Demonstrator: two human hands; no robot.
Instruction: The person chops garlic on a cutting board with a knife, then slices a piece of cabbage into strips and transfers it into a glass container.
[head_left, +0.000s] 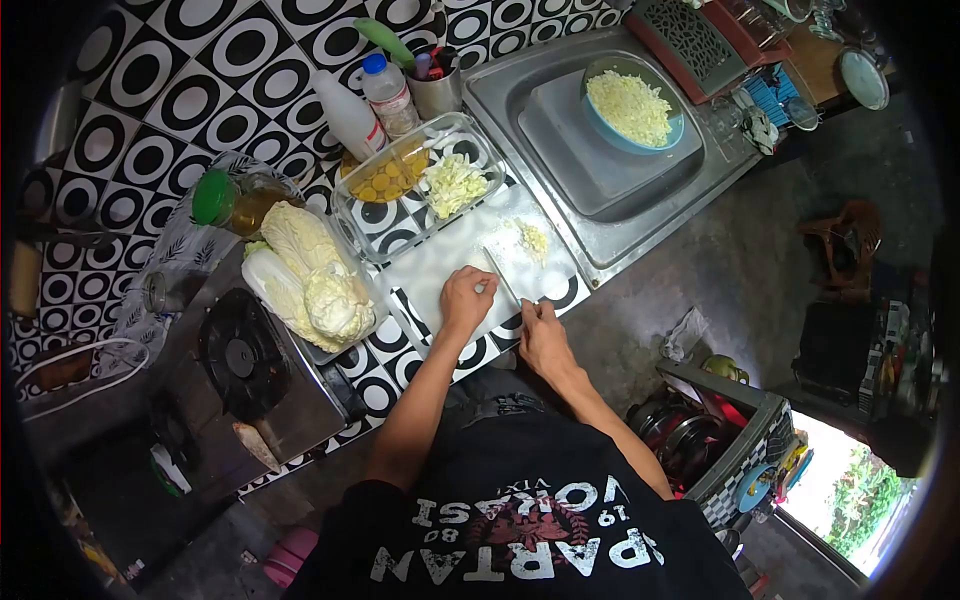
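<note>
My right hand (545,338) is closed around the handle of a knife (503,278), whose blade lies across a white cutting board (430,262). Just left of the blade, my left hand (468,302) rests on the board with its fingers curled together. A small pale bit shows at those fingertips, too small to name. Beyond the knife sits a little heap of finely chopped pale pieces (532,242). Behind the board, a clear plastic container (385,243) holds chopped pale green-white vegetable (455,187) at its right end.
Napa cabbages (310,275) fill a tray on the left, near a stove burner (242,352). Bottles (350,115) and a utensil cup (437,92) stand at the back. Right of the board, the steel sink (520,130) holds a blue bowl (610,138) of shredded vegetable.
</note>
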